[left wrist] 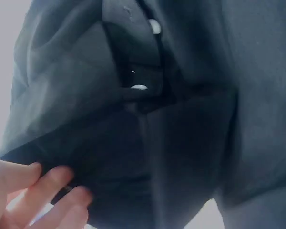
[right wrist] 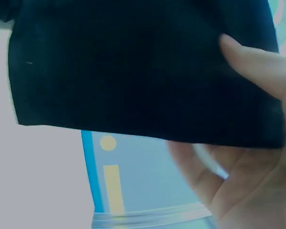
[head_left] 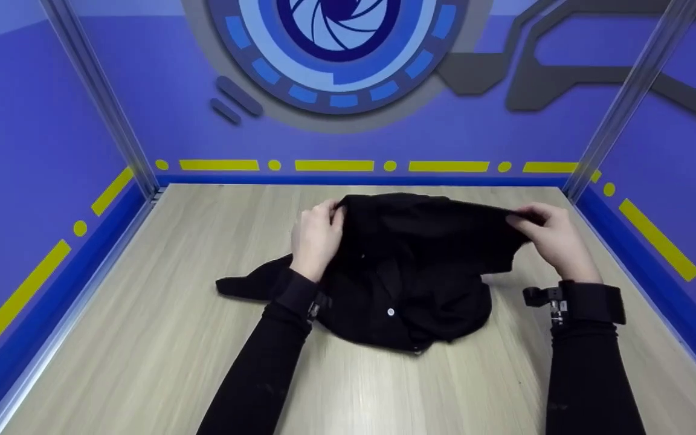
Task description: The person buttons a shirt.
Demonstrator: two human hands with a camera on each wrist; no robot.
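Observation:
A black shirt (head_left: 411, 278) with white buttons lies bunched on the table, its far part lifted. My left hand (head_left: 316, 238) pinches its upper left edge. In the left wrist view, the left fingers (left wrist: 50, 186) are at the cloth's edge, near a dark placket (left wrist: 136, 52) with white buttons. My right hand (head_left: 556, 238) pinches a short, straight-hemmed sleeve (right wrist: 133, 81) by its end, thumb on the near face and fingers behind. The cloth stretches between both hands. One shirt part (head_left: 245, 285) sticks out to the left, beyond the left wrist. Folds hide much of the shirt.
The shirt is on a light wood-grain table (head_left: 161, 338). Blue panels with yellow marks (head_left: 334, 165) stand at the back and sides, joined by metal posts (head_left: 97, 90). Dark bands with small cameras (head_left: 556, 302) circle both wrists.

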